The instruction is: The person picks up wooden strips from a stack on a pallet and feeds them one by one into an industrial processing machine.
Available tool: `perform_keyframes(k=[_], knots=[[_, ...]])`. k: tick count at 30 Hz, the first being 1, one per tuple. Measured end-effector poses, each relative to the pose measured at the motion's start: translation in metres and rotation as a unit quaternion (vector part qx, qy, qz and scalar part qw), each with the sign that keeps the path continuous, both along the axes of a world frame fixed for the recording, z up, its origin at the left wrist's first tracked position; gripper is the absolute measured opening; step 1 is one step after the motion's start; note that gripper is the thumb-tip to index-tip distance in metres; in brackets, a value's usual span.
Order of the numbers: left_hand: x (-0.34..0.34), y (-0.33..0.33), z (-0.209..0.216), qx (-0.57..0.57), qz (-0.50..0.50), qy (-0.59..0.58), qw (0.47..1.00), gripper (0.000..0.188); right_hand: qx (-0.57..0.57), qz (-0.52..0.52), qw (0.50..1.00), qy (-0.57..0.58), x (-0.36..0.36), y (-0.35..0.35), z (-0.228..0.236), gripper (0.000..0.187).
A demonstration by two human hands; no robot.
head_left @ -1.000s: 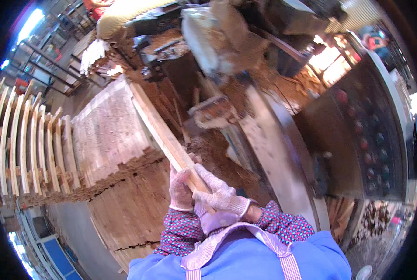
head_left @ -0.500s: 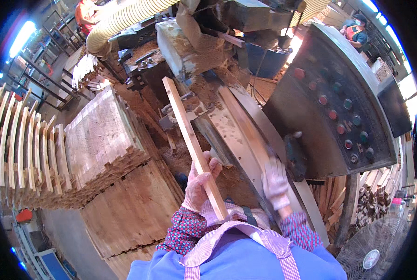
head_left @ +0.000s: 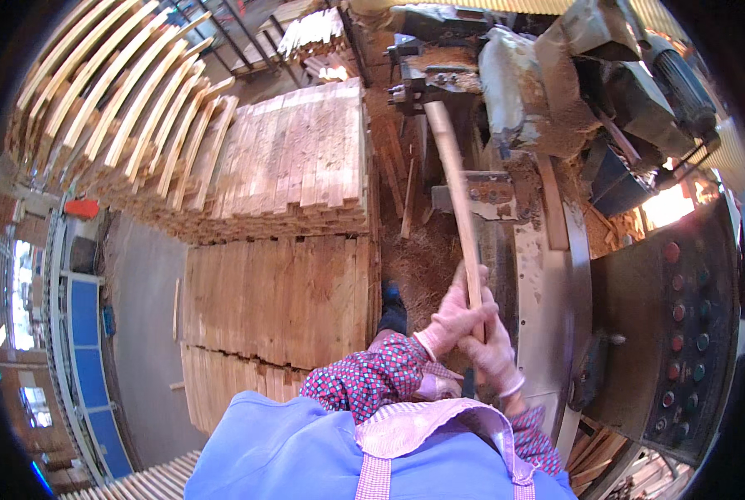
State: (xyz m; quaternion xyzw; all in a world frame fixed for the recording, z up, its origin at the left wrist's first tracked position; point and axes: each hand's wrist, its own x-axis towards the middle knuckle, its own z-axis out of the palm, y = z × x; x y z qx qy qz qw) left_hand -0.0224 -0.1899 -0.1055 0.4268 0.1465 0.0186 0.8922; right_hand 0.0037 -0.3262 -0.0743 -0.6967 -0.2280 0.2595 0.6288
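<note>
A long, narrow wooden strip (head_left: 456,182) points away from me, its far end beside the machine. Around its near end is my left hand (head_left: 451,323), closed, in a pale pink work glove. My right hand (head_left: 494,354), gloved too, is closed on the same end just right of and below the left; the two hands touch or overlap, and some fingers are hidden. A second wooden strip (head_left: 552,204) lies on the machine's metal bed (head_left: 539,287), its far end under the dusty housing (head_left: 547,83). Neither hand touches that one.
To the left stands a large stack of boards (head_left: 297,150), with loose strips (head_left: 131,108) laid across its far-left part. A lower board stack (head_left: 277,300) is nearer me. On the right is a control panel (head_left: 664,333) with coloured buttons. Sawdust (head_left: 427,275) covers the floor beside the machine.
My view has turned left. The right hand has left the strip on the machine bed and joined the left on the held strip. The bed's strip now lies farther from me.
</note>
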Motion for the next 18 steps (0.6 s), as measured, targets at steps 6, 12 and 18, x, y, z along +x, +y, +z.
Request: perform_keyframes(k=[6, 12, 18], knots=[[-0.033, 0.127, -0.03, 0.611, -0.021, -0.033, 0.791, 0.094, -0.324, -0.162, 0.921, -0.142, -0.084, -0.122, 0.002, 0.062], [-0.049, 0.411, -0.04, 0.786, 0.076, 0.362, 0.495, 0.08, -0.327, -0.262, 0.885, -0.203, -0.061, -0.149, -0.041, 0.055], [-0.047, 0.636, -0.054, 0.78, 0.074, 0.542, 0.304, 0.093, -0.522, -0.089, 0.713, -0.46, 0.158, -0.105, -0.078, 0.049]])
